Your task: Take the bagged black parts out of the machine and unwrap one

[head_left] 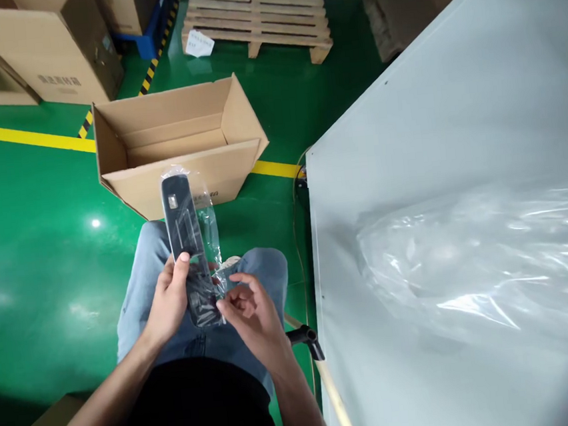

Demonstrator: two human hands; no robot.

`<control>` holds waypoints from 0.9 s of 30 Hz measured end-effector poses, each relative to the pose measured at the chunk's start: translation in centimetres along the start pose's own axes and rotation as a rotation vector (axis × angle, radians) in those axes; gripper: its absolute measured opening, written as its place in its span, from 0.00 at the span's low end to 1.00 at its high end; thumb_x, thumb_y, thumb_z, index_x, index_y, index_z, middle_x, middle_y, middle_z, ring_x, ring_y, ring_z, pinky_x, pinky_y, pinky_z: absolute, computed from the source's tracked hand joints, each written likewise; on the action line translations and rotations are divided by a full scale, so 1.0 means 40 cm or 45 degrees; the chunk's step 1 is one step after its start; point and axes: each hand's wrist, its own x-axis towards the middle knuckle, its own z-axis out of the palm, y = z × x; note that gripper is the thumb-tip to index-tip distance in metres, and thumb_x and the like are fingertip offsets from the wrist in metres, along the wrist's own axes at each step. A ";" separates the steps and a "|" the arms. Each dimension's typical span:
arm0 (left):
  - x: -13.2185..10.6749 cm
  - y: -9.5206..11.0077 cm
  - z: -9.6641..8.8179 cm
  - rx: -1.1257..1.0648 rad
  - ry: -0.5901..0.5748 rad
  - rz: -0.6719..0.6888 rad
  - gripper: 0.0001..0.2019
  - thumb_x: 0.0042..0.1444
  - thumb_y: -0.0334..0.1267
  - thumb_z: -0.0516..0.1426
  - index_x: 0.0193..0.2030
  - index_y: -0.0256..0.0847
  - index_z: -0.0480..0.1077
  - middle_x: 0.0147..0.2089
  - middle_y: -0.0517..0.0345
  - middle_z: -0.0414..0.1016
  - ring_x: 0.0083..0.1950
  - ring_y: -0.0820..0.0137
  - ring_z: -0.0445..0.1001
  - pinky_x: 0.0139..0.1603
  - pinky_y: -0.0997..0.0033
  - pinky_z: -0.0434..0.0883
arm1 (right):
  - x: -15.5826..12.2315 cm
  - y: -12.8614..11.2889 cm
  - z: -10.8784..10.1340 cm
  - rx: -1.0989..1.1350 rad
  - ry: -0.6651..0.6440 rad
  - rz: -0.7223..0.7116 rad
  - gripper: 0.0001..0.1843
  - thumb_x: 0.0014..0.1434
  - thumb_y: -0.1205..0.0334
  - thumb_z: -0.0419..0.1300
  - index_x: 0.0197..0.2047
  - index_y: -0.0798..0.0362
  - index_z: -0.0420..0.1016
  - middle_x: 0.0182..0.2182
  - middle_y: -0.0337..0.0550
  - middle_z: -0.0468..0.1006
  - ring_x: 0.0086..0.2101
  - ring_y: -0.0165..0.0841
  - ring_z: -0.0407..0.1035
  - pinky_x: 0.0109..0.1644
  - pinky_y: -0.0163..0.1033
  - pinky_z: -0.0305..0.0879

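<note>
A long dark plastic part (180, 216) with rounded ends and a small light square near its top lies inside a clear plastic bag (210, 227). My left hand (170, 297) grips it from the left, thumb across its front, and holds it upright above my lap. At the lower right edge of the part, my right hand (251, 313) has its fingers curled, with thumb and forefinger at the loose film of the bag. The bag's slack side spreads to the right of the part.
An open cardboard box (184, 175) stands on the green floor just beyond my knees. To the right, a grey-white tabletop (380, 378) carries a heap of clear plastic bags (483, 254). A wooden pallet (255, 15) and more cardboard boxes (42, 55) are farther back.
</note>
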 end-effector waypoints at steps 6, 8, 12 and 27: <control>0.008 0.008 -0.014 -0.001 -0.027 -0.067 0.34 0.59 0.70 0.59 0.53 0.38 0.75 0.40 0.51 0.83 0.38 0.59 0.81 0.35 0.66 0.78 | -0.014 -0.007 -0.021 -0.008 -0.098 -0.032 0.18 0.63 0.50 0.67 0.49 0.47 0.66 0.32 0.33 0.74 0.31 0.30 0.74 0.42 0.40 0.78; 0.013 0.009 -0.022 0.059 -0.021 -0.040 0.35 0.58 0.71 0.60 0.50 0.36 0.76 0.38 0.50 0.82 0.39 0.58 0.81 0.35 0.67 0.77 | -0.015 -0.007 -0.039 -0.008 -0.123 -0.037 0.18 0.63 0.50 0.67 0.48 0.46 0.65 0.33 0.33 0.74 0.31 0.29 0.74 0.43 0.41 0.79; 0.015 0.006 -0.027 -0.111 -0.161 -0.084 0.33 0.58 0.69 0.61 0.47 0.35 0.77 0.43 0.47 0.82 0.49 0.55 0.81 0.48 0.63 0.79 | -0.015 0.001 -0.074 0.096 -0.257 0.009 0.19 0.62 0.50 0.68 0.48 0.46 0.65 0.33 0.32 0.73 0.28 0.28 0.72 0.44 0.43 0.80; 0.021 0.004 -0.011 -0.361 0.038 -0.254 0.30 0.55 0.64 0.67 0.44 0.35 0.79 0.36 0.49 0.82 0.43 0.56 0.82 0.43 0.63 0.81 | 0.015 -0.026 -0.116 -0.138 -0.301 -0.144 0.25 0.63 0.49 0.69 0.56 0.45 0.65 0.38 0.39 0.75 0.36 0.32 0.75 0.50 0.47 0.79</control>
